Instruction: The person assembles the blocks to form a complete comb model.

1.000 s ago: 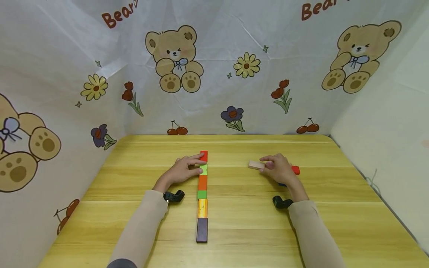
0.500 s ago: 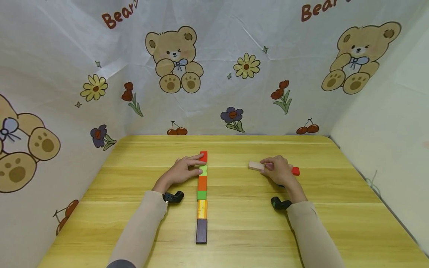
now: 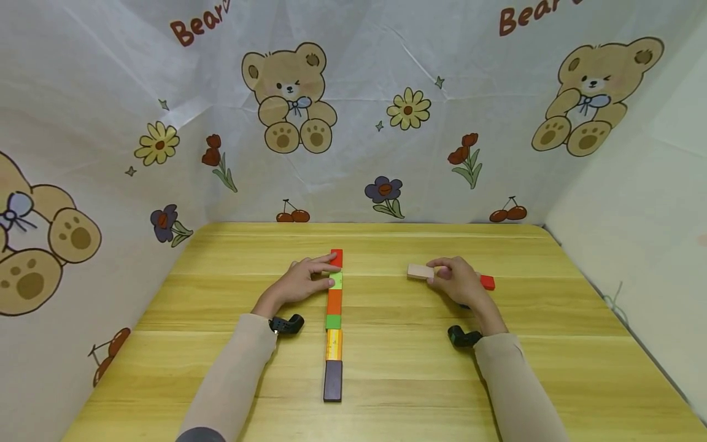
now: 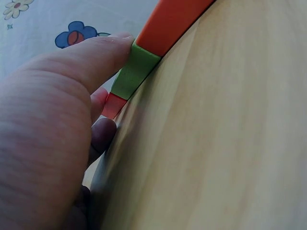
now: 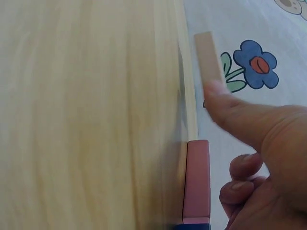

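A white cloth [image 3: 353, 73] printed with bears, flowers and cherries hung behind a wooden table [image 3: 386, 380]. Your beige sleeves [image 3: 234, 368] reached in from the near side, one on either side of a straight row [image 3: 334, 307] of blocks laid end to end, running away from you.

Your left hand [image 3: 298, 279] was at the row's far end, its grip apart: one fingertip lay over the red block [image 3: 337, 254], and the thumb touched the light green block [image 3: 337, 283] next to it. Your right hand [image 3: 461, 281], well to the right of the row, had its grip clamped on one end of the pale block [image 3: 420, 271], which pointed left and, in the right wrist view, was just off the table.

From near to far, the row began with a dark block [image 3: 332, 380], then yellow [image 3: 334, 353], green [image 3: 333, 321] and orange [image 3: 334, 302]. By your right hand lay a pink block [image 5: 197, 182], a mostly hidden blue block [image 5: 194, 227] and a loose red block [image 3: 488, 282].
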The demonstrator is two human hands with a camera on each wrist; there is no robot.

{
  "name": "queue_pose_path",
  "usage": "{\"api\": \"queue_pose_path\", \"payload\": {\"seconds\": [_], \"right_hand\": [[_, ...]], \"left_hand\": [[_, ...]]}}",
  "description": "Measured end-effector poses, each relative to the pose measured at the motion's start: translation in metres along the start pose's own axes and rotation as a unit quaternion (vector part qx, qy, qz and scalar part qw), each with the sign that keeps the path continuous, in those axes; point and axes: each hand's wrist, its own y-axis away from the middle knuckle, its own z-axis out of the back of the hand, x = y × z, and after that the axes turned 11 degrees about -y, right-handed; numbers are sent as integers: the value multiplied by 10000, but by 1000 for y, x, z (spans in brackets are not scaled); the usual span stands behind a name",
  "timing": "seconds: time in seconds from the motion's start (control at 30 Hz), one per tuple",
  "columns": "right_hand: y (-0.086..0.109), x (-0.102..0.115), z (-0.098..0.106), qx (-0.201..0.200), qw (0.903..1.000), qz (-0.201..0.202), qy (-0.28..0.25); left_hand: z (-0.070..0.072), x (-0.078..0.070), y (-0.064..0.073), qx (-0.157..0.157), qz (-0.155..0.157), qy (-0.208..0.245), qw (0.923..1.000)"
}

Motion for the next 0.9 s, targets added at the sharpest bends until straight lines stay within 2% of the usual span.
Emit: {"api": "queue_pose_path", "payload": {"seconds": [0.37, 0.67, 0.9], "right_hand": [[0, 16, -7, 212, 9990, 119, -376], [-8, 30, -15, -25, 9921, 211, -1239], [-22, 48, -21, -272, 9883, 341, -1460]], "left_hand": [[0, 0, 0, -11, -53, 13, 10000], [1, 1, 0, 2, -36, 36, 10000], [2, 0, 0, 10, -37, 19, 10000]]}}
